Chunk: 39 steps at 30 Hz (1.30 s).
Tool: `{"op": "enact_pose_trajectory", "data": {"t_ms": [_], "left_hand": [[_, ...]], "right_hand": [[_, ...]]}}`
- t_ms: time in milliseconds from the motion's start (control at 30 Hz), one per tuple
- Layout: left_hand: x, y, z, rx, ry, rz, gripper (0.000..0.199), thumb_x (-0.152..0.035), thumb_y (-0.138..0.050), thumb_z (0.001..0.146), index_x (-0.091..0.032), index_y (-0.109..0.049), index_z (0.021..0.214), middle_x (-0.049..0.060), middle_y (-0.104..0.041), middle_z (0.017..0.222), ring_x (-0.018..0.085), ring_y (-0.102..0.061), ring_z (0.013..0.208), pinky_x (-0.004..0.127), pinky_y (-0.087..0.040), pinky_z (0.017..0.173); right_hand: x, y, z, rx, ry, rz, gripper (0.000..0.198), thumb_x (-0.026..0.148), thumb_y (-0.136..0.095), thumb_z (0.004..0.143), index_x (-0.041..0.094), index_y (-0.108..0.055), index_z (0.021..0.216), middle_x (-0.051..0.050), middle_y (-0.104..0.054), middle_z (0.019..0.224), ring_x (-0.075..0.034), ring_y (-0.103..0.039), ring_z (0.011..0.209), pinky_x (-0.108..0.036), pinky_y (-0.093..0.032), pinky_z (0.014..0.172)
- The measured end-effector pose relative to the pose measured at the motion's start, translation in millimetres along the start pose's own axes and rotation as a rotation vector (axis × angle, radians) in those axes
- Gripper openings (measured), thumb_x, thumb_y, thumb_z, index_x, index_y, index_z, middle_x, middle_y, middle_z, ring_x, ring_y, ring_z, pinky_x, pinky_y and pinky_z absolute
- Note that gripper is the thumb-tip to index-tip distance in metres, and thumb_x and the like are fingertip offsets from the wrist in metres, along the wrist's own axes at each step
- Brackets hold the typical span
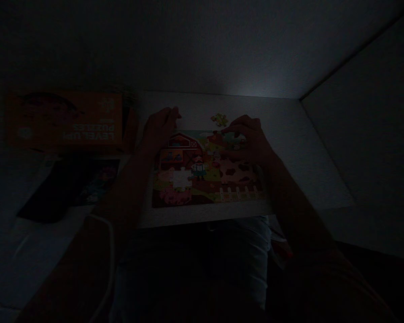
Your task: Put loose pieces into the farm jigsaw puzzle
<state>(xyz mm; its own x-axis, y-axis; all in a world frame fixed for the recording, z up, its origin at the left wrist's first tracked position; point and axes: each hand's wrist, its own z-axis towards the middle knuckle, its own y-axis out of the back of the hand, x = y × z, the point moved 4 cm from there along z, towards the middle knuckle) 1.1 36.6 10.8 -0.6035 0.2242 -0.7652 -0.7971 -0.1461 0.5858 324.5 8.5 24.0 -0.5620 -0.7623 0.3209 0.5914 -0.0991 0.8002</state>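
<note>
While scene dim, farm jigsaw puzzle (205, 172) lies on white table (289, 148), 1 gap near its 8 o'clock. Left hand (160, 128) curled at puzzle's 11 o'clock corner, contents unclear. Right hand (247, 137) pinches piece at 1 o'clock corner. Loose piece (219, 119) at 12 o'clock. Orange box (63, 121) at 9 o'clock.

Very dim light; detail limited. Two bare forearms enter from the lower corners, no sleeves visible on either up to the frame edge. Left hand (160, 128) and right hand (247, 137) bare: no gloves; rings or a watch cannot be made out. A thin pale cord (111, 251) loops across the left forearm near the elbow and trails down. Lap covered in light, faded blue cloth (235, 255), probably denim.
</note>
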Motion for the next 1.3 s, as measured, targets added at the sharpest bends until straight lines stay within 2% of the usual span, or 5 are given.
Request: {"op": "enact_pose_trajectory", "data": {"t_ms": [600,733,900,1100,1300], "left_hand": [[-3.4,-0.7,-1.7,0.011,-0.015,-0.036,0.062,-0.064,-0.042,0.123,-0.017,-0.081,0.113,0.008,-0.075,0.094,0.021,-0.068,0.090,0.037,-0.046,0.083],[-2.0,-1.2,-1.6,0.007,0.013,-0.015,0.056,-0.063,-0.043,0.120,-0.023,-0.080,0.110,0.008,-0.077,0.097,0.025,-0.071,0.094,0.039,-0.050,0.086],[-4.2,-1.8,-3.8,0.015,0.085,-0.030,0.057,-0.072,-0.041,0.116,-0.030,-0.079,0.108,0.008,-0.079,0.101,0.031,-0.071,0.104,0.042,-0.053,0.095],[2.0,-5.7,-2.0,0.035,0.067,-0.040,0.060,-0.071,-0.040,0.118,-0.027,-0.080,0.113,0.008,-0.078,0.102,0.028,-0.068,0.102,0.041,-0.050,0.096],[7.3,-7.6,0.5,-0.006,-0.045,-0.079,0.059,-0.063,-0.042,0.123,-0.020,-0.079,0.109,0.008,-0.075,0.096,0.025,-0.071,0.094,0.041,-0.045,0.085]], "right_hand": [[1.8,6.9,-0.2,0.058,-0.098,-0.039,0.069,0.075,-0.097,0.085,0.028,-0.082,0.134,-0.014,-0.076,0.133,-0.036,-0.072,0.111,-0.063,-0.050,0.113],[14.4,2.0,2.9,0.040,-0.051,0.027,0.069,0.076,-0.096,0.085,0.028,-0.084,0.132,-0.014,-0.077,0.130,-0.039,-0.073,0.117,-0.064,-0.050,0.114],[28.7,-13.4,8.5,0.161,-0.113,0.047,0.067,0.078,-0.099,0.080,0.033,-0.084,0.128,-0.011,-0.077,0.132,-0.044,-0.072,0.129,-0.067,-0.049,0.116],[42.5,-20.9,10.9,0.166,-0.072,0.105,0.061,0.075,-0.096,0.086,0.032,-0.084,0.128,-0.010,-0.078,0.131,-0.041,-0.073,0.124,-0.064,-0.050,0.116],[85.1,-28.1,14.9,0.121,-0.043,0.143,0.057,0.069,-0.095,0.091,0.030,-0.084,0.131,-0.011,-0.078,0.130,-0.039,-0.074,0.120,-0.058,-0.055,0.108]]}}
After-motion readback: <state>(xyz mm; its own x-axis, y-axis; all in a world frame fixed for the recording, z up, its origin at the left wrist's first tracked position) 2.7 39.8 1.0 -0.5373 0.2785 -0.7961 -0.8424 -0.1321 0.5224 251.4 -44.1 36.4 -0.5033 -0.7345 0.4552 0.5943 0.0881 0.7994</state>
